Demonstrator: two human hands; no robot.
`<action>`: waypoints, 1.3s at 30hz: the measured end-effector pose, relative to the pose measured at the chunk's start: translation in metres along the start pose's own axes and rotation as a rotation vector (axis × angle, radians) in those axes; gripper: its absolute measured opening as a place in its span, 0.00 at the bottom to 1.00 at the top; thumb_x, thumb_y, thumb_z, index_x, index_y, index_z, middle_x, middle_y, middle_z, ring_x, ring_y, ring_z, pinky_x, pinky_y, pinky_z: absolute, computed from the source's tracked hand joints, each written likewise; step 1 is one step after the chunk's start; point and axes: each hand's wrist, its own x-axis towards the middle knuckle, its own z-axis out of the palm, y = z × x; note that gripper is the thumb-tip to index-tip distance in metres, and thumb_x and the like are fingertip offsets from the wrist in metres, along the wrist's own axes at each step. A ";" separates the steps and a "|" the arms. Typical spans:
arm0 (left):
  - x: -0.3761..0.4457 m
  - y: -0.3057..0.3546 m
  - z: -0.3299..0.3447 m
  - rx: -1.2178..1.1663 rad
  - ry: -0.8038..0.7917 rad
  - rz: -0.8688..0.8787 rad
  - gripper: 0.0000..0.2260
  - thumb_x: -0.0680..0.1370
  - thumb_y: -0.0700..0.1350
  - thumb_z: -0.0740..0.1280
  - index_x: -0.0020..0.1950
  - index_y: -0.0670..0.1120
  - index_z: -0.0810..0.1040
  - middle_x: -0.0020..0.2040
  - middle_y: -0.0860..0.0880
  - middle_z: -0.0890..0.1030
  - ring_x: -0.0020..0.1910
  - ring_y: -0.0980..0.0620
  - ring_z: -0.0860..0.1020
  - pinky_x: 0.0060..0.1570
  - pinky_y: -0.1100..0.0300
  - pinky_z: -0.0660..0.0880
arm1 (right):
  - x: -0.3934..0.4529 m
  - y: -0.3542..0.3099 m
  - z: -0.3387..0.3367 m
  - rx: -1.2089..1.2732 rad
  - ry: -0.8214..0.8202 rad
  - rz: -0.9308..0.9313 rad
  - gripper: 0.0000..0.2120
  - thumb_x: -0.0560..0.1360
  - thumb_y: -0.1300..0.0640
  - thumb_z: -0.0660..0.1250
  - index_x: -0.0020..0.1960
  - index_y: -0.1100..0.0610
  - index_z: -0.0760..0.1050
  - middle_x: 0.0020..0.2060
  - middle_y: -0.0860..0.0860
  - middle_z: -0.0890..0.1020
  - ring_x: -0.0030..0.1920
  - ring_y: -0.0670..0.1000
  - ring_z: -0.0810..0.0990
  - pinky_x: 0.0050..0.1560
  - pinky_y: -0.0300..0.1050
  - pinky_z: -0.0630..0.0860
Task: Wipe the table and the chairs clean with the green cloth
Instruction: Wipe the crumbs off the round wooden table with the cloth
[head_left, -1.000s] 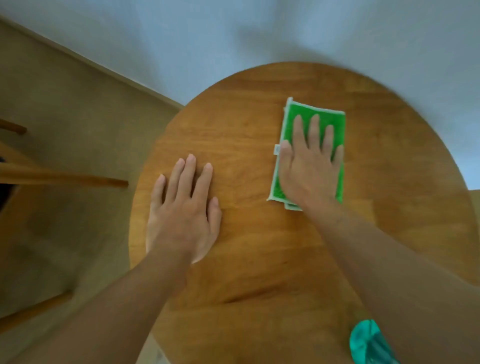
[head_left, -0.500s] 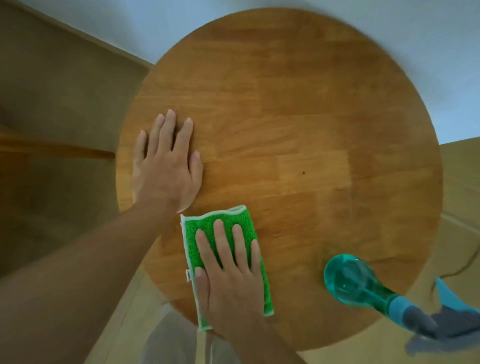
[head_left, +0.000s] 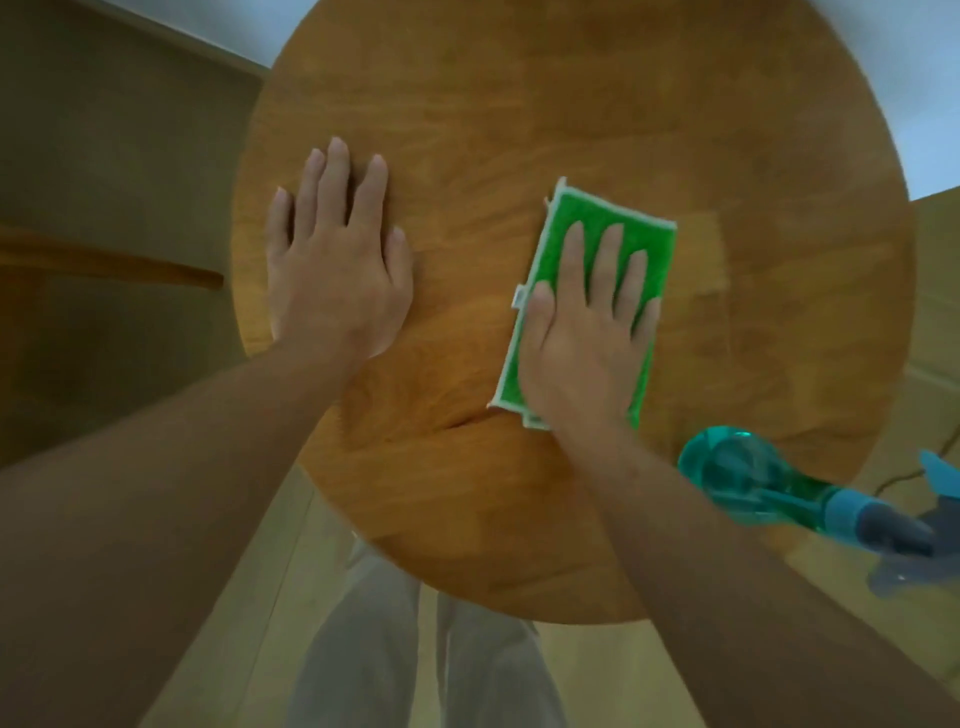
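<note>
Round wooden table, viewed from above.

Left hand: flat on the bare wood near the left edge of the table, palm down, fingers straight and slightly spread, holding nothing.

Right hand: flat on the green cloth, palm down, fingers straight and slightly spread, pressing the cloth against the table. No curl of fingers or thumb around the cloth.

Hands apart, side by side, with a strip of bare wood between them.

Green cloth: folded rectangle with a pale border, lying flat on the table right of centre, long side running from the near edge toward the far edge, slightly tilted. Far half exposed beyond the fingertips; near half covered by the palm. Small white tag at the left border, just beside the thumb.

Spray bottle: translucent teal body, blue collar, grey trigger head, near the near-right edge of the table, close to the right forearm. Head projecting beyond the table edge in this view. Whether upright or lying down: cannot tell, owing to lens distortion and blur.

Wooden chair rail: off the left edge of the table, over the floor, ending just short of the table edge.

Light trousers: below the near edge of the table, between the two forearms.
</note>
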 end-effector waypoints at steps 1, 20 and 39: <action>0.000 0.000 0.000 -0.005 0.003 -0.001 0.25 0.81 0.54 0.50 0.78 0.50 0.56 0.79 0.45 0.54 0.78 0.48 0.49 0.75 0.48 0.46 | -0.026 -0.004 0.003 -0.014 -0.023 -0.069 0.27 0.82 0.44 0.43 0.79 0.50 0.50 0.78 0.54 0.52 0.77 0.59 0.49 0.74 0.63 0.48; 0.007 -0.023 -0.058 -0.598 0.111 -0.302 0.15 0.79 0.45 0.59 0.62 0.51 0.79 0.56 0.55 0.81 0.56 0.58 0.77 0.62 0.55 0.73 | -0.152 -0.085 0.037 -0.012 -0.189 -0.536 0.28 0.78 0.45 0.54 0.77 0.49 0.58 0.77 0.54 0.59 0.75 0.61 0.57 0.71 0.65 0.49; -0.084 -0.113 -0.062 -0.580 -0.104 -0.487 0.19 0.84 0.51 0.50 0.73 0.50 0.69 0.53 0.64 0.74 0.40 0.84 0.66 0.44 0.75 0.61 | 0.022 -0.171 0.031 -0.106 -0.051 -0.523 0.27 0.81 0.44 0.43 0.79 0.48 0.48 0.79 0.53 0.50 0.78 0.59 0.47 0.74 0.63 0.45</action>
